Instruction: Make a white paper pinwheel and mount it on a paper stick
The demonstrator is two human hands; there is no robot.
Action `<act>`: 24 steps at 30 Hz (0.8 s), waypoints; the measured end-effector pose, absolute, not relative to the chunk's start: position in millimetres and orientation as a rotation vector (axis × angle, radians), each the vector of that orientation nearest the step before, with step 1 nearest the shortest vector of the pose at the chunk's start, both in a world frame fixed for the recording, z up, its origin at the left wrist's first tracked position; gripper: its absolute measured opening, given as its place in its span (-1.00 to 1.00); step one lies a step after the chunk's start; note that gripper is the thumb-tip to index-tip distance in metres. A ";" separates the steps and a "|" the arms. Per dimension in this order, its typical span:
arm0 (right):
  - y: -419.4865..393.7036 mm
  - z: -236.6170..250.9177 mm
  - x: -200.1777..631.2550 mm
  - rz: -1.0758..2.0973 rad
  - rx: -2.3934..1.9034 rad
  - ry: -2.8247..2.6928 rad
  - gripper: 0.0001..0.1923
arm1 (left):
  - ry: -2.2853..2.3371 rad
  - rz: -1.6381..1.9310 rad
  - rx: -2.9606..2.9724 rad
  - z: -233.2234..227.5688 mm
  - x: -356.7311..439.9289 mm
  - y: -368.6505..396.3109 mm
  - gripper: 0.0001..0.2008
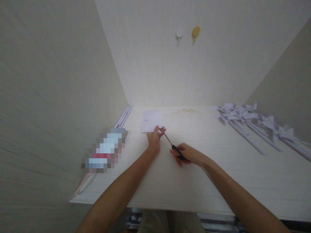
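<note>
Just below the middle of the frame my right hand (188, 154) has its fingers closed through the scissors (171, 145), blades angled up-left. Just beyond, my left hand (154, 138) pinches the lower edge of the pale paper sheet (151, 121) lying on the bench (218, 174). I judge a cut is beginning; the next move wants the sheet held steady. Paper pinwheels (245, 121) lie at far right.

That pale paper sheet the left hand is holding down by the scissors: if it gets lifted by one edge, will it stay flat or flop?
The paper sheet looks thin, so it would probably droop. It seems very light and may slide on the smooth table. The left hand pins its near edge while the right hand holds the scissors.
</note>
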State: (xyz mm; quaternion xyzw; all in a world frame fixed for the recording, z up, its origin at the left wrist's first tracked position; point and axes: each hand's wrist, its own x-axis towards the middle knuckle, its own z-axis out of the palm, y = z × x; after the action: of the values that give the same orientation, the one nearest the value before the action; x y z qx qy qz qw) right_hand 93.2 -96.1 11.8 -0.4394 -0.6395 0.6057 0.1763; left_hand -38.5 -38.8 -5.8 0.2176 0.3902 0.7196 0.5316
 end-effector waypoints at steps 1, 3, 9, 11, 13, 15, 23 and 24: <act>-96.1 10.9 93.0 1.710 -1.231 -1.786 -0.53 | 0.941 1.717 0.523 -6.0 -39.2 -38.1 -0.93; -94.8 6.9 91.8 1.655 -1.237 -1.659 -0.54 | 0.969 1.696 0.549 -6.0 -39.6 -38.1 -0.94; -80.7 -6.1 90.8 1.251 -1.194 -0.965 -0.65 | 0.977 1.413 0.914 -5.7 -33.4 -47.1 -0.89; -75.7 -6.7 93.9 1.187 -1.110 -0.794 -0.68 | 0.963 1.239 1.074 -7.2 -31.4 -50.5 -0.89; -72.3 -6.3 97.5 1.138 -1.039 -0.675 -0.67 | 0.923 1.082 1.202 -9.4 -30.4 -52.7 -0.90; -70.6 -5.9 100.7 1.086 -1.001 -0.602 -0.67 | 0.864 0.999 1.269 -11.5 -30.3 -53.4 -0.90; -70.6 -5.7 103.6 0.933 -1.112 -0.602 -0.72 | 0.956 1.103 1.173 -7.2 -31.2 -51.2 -0.87; -71.1 -5.4 103.0 0.928 -1.121 -0.618 -0.72 | 0.975 1.143 1.147 -6.1 -31.6 -50.8 -0.86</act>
State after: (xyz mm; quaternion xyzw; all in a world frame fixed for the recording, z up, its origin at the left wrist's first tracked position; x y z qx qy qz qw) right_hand 103.0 -71.1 -5.4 -0.5039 -0.2776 0.4171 0.7036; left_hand -31.6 -50.8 -6.1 0.4920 0.4182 0.4901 0.5855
